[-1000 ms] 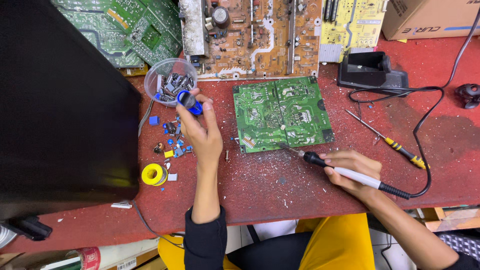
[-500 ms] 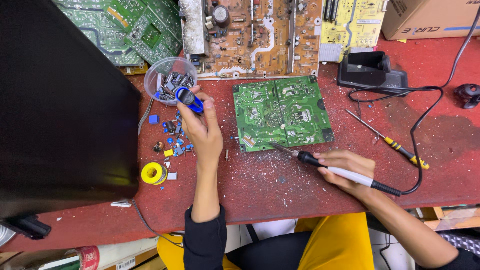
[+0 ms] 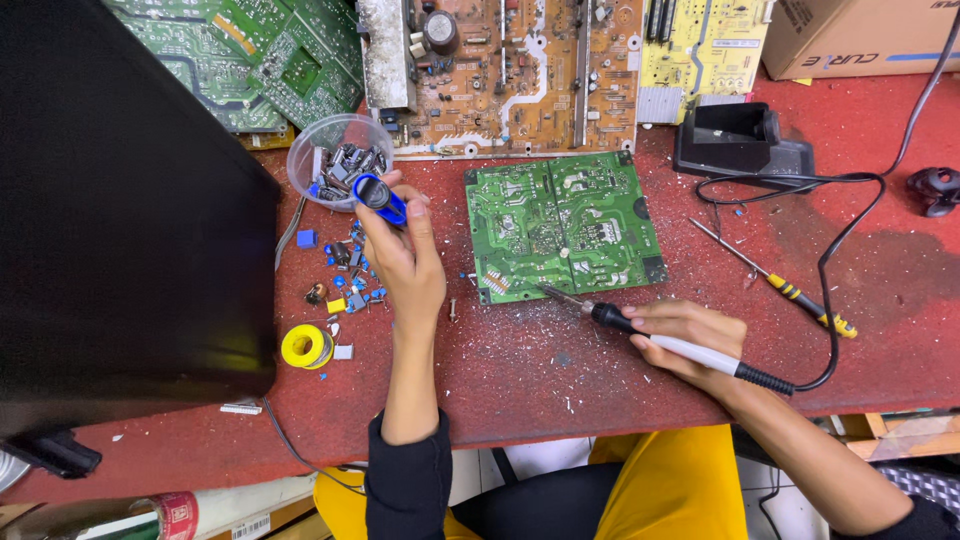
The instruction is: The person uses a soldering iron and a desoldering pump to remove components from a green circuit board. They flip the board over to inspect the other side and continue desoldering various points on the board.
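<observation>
My right hand (image 3: 690, 335) is clenched around the white handle of the soldering iron (image 3: 640, 330), tip resting at the near edge of the green circuit board (image 3: 563, 225); my left hand (image 3: 405, 262) pinches a blue-handled tool (image 3: 380, 198), probably a desoldering pump, its end poised at the rim of the clear plastic cup (image 3: 318, 150) of pulled components. Judgement: I am between joints, a removed part going to the cup while the iron waits at the board. The next move calls for bringing the pump back beside the iron tip and keeping the hot tip off the cord (image 3: 835, 250). Just left of my left hand lie scattered small blue and grey parts (image 3: 345, 275) and a yellow solder spool (image 3: 306, 346). Right of the iron hand, a screwdriver (image 3: 775, 280) with yellow-black grip lies apart. Beyond the board: the black iron stand (image 3: 740, 140), a brown circuit board (image 3: 520, 70), a further green board (image 3: 260, 55). The red bench top (image 3: 620, 390) is scuffed and flecked with debris; a large black panel (image 3: 120, 200) covers its left side.
</observation>
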